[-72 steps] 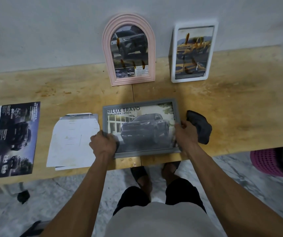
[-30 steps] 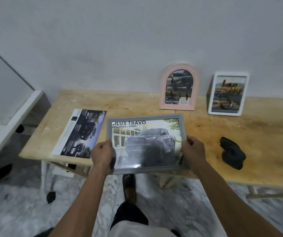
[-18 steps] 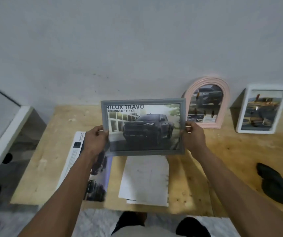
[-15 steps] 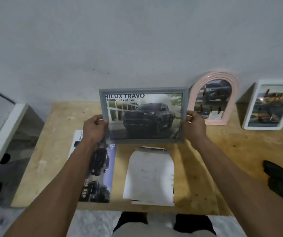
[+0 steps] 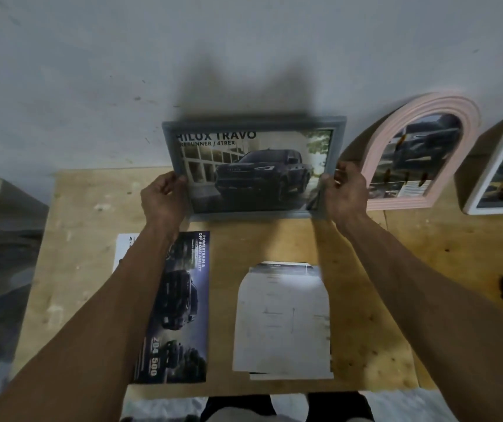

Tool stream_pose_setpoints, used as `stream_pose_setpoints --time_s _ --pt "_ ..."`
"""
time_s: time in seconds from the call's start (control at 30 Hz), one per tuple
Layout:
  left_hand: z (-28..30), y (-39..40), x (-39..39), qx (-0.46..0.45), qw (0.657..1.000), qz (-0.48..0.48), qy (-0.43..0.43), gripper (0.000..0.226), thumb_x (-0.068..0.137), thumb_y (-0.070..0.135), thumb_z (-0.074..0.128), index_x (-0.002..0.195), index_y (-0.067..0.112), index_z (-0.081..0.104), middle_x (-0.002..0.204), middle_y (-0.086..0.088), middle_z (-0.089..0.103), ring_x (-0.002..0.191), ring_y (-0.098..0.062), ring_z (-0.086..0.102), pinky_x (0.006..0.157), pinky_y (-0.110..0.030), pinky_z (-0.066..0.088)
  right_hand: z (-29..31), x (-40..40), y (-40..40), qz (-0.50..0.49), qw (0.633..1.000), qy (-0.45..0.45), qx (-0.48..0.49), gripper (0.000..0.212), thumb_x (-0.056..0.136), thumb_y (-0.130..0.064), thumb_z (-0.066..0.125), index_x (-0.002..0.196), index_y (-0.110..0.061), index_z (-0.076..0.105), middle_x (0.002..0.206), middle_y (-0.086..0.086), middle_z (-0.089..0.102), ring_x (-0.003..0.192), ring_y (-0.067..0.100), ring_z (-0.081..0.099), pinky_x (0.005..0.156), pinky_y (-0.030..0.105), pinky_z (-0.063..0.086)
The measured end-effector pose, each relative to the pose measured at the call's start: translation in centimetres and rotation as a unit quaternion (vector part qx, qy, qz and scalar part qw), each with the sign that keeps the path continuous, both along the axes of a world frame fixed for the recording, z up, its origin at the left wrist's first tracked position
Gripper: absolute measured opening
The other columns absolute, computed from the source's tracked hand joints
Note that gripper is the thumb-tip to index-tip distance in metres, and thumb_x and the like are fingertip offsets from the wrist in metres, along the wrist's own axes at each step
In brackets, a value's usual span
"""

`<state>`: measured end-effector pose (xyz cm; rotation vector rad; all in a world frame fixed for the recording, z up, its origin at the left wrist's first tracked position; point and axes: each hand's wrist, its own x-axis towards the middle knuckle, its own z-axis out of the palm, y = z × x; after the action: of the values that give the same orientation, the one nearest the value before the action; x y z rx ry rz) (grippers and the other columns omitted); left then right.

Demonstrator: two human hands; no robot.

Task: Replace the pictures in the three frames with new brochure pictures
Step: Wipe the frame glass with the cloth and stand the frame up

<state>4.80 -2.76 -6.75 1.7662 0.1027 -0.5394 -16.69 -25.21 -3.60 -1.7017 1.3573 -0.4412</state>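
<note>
Grey frame (image 5: 254, 166) with the new truck picture is at the back of the table (image 5: 396, 239), left of the pink arched frame (image 5: 417, 153) and white frame (image 5: 499, 166). I'd set its bottom edge down first, then tip the top back against the wall (image 5: 244, 56), releasing only once it leans steady. Left hand (image 5: 163, 201) and right hand (image 5: 343, 193) each grip a lower side edge, fingers curled around it.
</note>
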Motion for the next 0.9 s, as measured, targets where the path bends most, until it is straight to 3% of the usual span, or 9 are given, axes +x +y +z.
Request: stream_pose_setpoints --time_s 0.13,0.27,0.5,0.6,0.7,0.8,0.9 --pt "-0.4 -0.3 0.6 -0.018 1.0 0.009 0.005 0.007 0.089 0.022 0.071 0.089 0.026 0.076 0.099 -0.004 0.077 0.1 -0.028 0.071 0.09 -0.051 0.057 -0.4 1.0 -0.1 -0.016 1.0 -0.024 -0.001 0.03 0.098 -0.019 0.056 0.127 -0.009 0.056 0.105 0.0 0.06 0.092 0.013 0.055 0.069 0.01 0.044" --pt "-0.6 -0.5 0.6 -0.028 1.0 0.011 0.009 0.012 0.092 0.017 0.069 0.09 0.027 0.075 0.1 -0.006 0.075 0.101 -0.029 0.07 0.09 -0.049 0.057 -0.7 1.8 -0.2 -0.033 0.999 -0.04 0.016 0.026 0.099 -0.011 0.055 0.124 -0.004 0.057 0.104 0.004 0.06 0.088 0.013 0.054 0.053 -0.003 0.037" --pt "-0.8 -0.6 0.8 0.016 1.0 0.005 -0.007 0.011 0.092 0.024 0.068 0.088 0.033 0.074 0.096 0.002 0.077 0.097 -0.022 0.072 0.088 -0.046 0.059 -0.4 2.1 -0.1 -0.028 0.998 -0.045 0.022 0.027 0.098 -0.015 0.057 0.124 -0.007 0.054 0.102 0.004 0.063 0.082 0.013 0.057 0.051 -0.002 0.038" --pt "-0.6 -1.1 0.4 0.04 0.999 0.005 -0.022 0.007 0.095 0.024 0.065 0.099 0.028 0.07 0.095 0.003 0.074 0.094 -0.02 0.07 0.089 -0.045 0.059 -0.1 2.1 0.0 -0.023 0.999 -0.037 0.026 0.03 0.099 -0.016 0.057 0.126 -0.007 0.053 0.103 0.003 0.062 0.086 0.014 0.057 0.053 -0.002 0.036" --pt "-0.3 -1.3 0.0 0.058 0.997 -0.001 -0.05 0.024 0.095 0.026 0.065 0.117 0.017 0.067 0.097 0.003 0.071 0.092 -0.016 0.067 0.092 -0.041 0.057 0.2 2.1 0.3 -0.012 0.999 -0.013 0.028 0.037 0.099 -0.02 0.057 0.133 -0.01 0.049 0.116 0.006 0.064 0.098 0.015 0.058 0.078 0.013 0.044" --pt "0.1 -1.4 -0.3 0.075 0.995 -0.014 -0.07 0.032 0.094 0.03 0.066 0.122 0.014 0.066 0.1 0.002 0.07 0.093 -0.015 0.066 0.094 -0.04 0.056 0.3 2.1 0.4 -0.003 0.999 -0.001 0.033 0.052 0.098 -0.02 0.058 0.146 -0.013 0.04 0.136 0.008 0.058 0.12 0.022 0.056 0.103 0.032 0.045" --pt "0.8 -1.2 -0.6 0.087 0.993 -0.02 -0.073 0.041 0.093 0.034 0.067 0.128 0.012 0.063 0.107 0.002 0.069 0.1 -0.016 0.064 0.098 -0.039 0.054 0.7 1.9 0.5 -0.007 0.999 -0.002 0.046 0.062 0.097 -0.019 0.06 0.152 -0.015 0.031 0.149 0.008 0.046 0.133 0.024 0.047 0.111 0.037 0.04"
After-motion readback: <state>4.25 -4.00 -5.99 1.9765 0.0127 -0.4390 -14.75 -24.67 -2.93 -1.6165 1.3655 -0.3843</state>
